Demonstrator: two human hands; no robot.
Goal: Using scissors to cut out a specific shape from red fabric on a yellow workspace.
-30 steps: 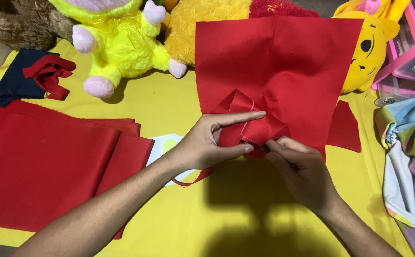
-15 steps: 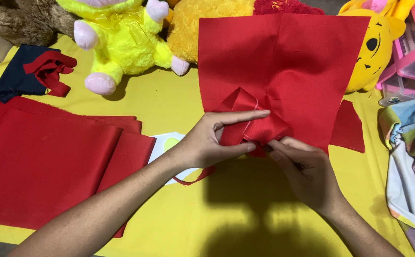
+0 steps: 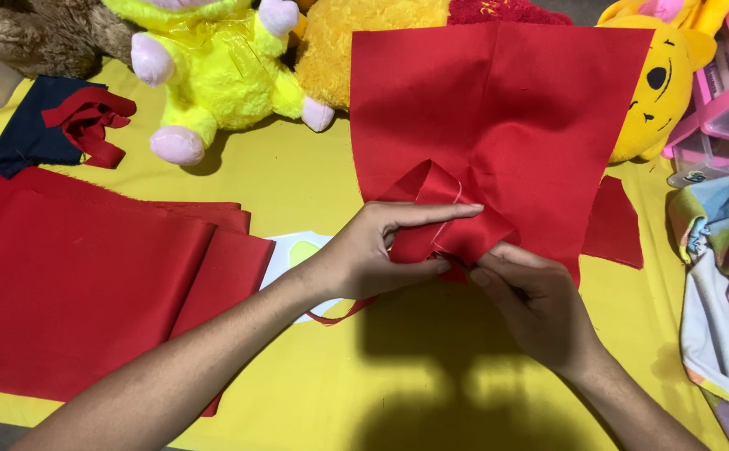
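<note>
At the far left lies a dark navy cloth scrap (image 3: pixel 22 142) with a tangle of red fabric strips (image 3: pixel 88 121) on top of it. Nearer, a large folded stack of red fabric (image 3: pixel 88 292) covers the left side of the yellow sheet (image 3: pixel 297 184) that spreads over the surface. Beyond them sit a brown plush toy (image 3: pixel 38 33) and a bright yellow-green plush toy with pink paws (image 3: pixel 214 67). Just right of the stack, a white paper template (image 3: pixel 285 255) peeks out under the left forearm.

The left hand (image 3: pixel 381 250) pinches a folded, bunched part of the red square cloth (image 3: pixel 506 108), forefinger stretched flat over the top of the fold, thumb under it. A pale thread runs across the fold. The cloth stands in the middle, its upper part smooth and raised toward the far side, its near edge gathered into creased pleats between both hands. The right hand (image 3: pixel 540 301) is closed narrowly, fingertips pressed together on the near edge of the fold, touching the left thumb.

Behind the cloth is an orange-yellow plush toy (image 3: pixel 364 42); to the right, a yellow bear plush (image 3: pixel 657 92), a pink plastic box (image 3: pixel 728 92) and a striped multicoloured cloth (image 3: pixel 728 284).
</note>
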